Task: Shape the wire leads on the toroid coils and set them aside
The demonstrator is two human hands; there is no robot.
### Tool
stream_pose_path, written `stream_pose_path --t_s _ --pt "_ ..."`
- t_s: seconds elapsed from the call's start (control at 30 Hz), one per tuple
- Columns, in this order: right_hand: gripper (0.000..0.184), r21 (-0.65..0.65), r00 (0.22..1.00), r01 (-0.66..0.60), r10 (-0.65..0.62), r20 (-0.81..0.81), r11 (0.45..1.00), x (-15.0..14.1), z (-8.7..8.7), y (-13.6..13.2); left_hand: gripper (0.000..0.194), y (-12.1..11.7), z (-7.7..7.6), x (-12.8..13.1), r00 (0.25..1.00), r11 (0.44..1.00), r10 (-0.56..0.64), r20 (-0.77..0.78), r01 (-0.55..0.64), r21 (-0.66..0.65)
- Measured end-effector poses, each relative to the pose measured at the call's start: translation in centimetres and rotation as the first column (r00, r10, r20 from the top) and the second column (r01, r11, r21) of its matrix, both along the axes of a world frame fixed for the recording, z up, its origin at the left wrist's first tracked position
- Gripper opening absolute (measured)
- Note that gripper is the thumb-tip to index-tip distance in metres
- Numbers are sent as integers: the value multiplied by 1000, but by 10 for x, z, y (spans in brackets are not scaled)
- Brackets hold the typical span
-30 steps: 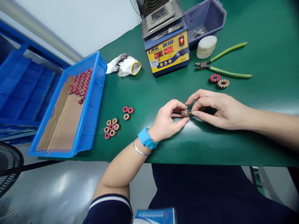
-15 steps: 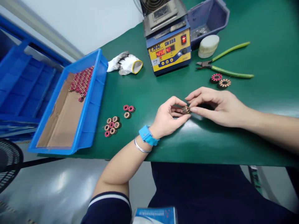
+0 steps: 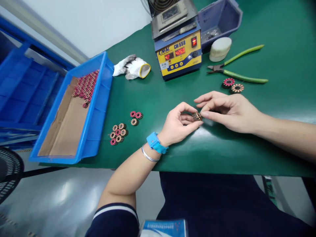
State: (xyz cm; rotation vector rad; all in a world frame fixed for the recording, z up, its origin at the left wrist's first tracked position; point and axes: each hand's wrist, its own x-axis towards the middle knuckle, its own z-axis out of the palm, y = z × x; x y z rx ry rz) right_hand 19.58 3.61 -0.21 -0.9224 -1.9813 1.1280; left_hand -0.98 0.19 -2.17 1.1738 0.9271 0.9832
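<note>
My left hand [image 3: 178,125] pinches a small copper-wound coil part [image 3: 197,116] between thumb and fingers just above the green mat [image 3: 160,98]. My right hand [image 3: 225,110] meets it from the right, fingertips closed on the same part. A blue wrist strap [image 3: 155,143] and a metal bangle sit on my left wrist. Several pink and copper ring coils [image 3: 118,133] lie in a loose cluster left of my hands, with three more coils [image 3: 135,117] a little above them. Two ring coils [image 3: 232,84] rest beyond my right hand.
A blue bin [image 3: 74,108] with cardboard lining and several coils stands at the left. A yellow and blue solder pot [image 3: 178,46] with red digits is at the back, beside a white glove [image 3: 132,67], green-handled cutters [image 3: 234,70], a white block [image 3: 219,48] and a purple bin [image 3: 219,18].
Both hands stayed together on the coil part and shifted slightly up the mat; my right fingers straightened a little. The head view tilted slightly.
</note>
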Motion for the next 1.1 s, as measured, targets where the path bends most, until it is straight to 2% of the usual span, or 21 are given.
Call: stream_pose_path --t_s 0.43,0.97,1.1 --pt "13 -35 1000 11 -11 -18 999 0 -2 1 51 1 1 1 999 1000 -7 39 8 -24" --pt "12 19 1000 -5 5 -21 1000 -2 -2 1 54 0 1 2 997 998 -50 51 52 -39" --pt "9 87 1000 3 -3 -7 996 -2 -1 -1 52 -1 1 3 999 999 -26 19 26 -27"
